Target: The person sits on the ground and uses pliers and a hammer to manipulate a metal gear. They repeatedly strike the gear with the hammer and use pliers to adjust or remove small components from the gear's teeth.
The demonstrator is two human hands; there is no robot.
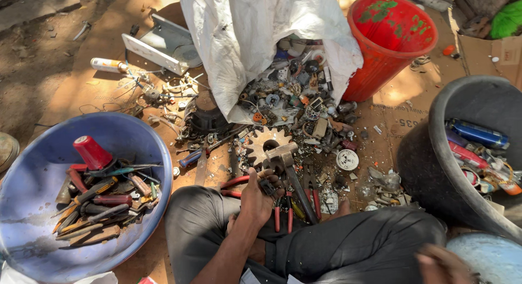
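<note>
A: Nearest us, the right hand (441, 265) sits low at the frame's edge, blurred; I cannot tell how its fingers stand.

B: And the left hand (258, 194)?

A: Fingers clamped on a small dark metal part (268, 186), just before the hammer (288, 170).

B: Sorted much?

A: Tools fill the blue basin (32, 170) left of the fingers; the scrap heap (293, 93) beyond looks mostly unsorted.

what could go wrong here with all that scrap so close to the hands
1. The left hand grips a small dark metal part bare, so sharp edges could cut it.
2. The white sack gapes over the scrap pile; more pieces might slide toward the legs.
3. The hammer and red-handled pliers lie by the crossed legs and could get knocked or knelt on.
</note>
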